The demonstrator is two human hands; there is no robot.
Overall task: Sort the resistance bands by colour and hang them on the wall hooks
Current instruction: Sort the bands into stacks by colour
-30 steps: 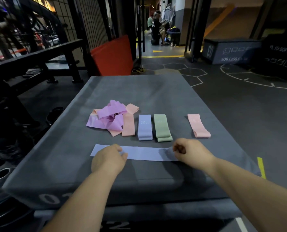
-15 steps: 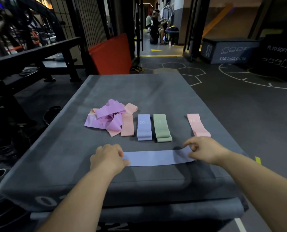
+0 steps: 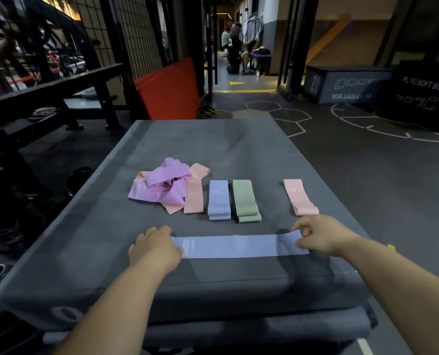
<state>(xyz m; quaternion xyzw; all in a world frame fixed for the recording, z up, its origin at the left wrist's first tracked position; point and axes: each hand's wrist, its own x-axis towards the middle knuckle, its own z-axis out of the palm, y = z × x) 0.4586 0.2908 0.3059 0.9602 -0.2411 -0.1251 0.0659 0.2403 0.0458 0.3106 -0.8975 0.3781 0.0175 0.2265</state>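
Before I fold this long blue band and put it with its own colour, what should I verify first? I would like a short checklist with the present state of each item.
1. Right hand pinches the right end of the long blue band: ok.
2. Left hand covers the left end, but its grip is hidden: cannot tell.
3. The band lies flat and untwisted on the grey box: ok.
4. Folded blue band lies beside the green band, ready as the blue pile: ok.
5. Wall hooks in view: not ok, none visible.
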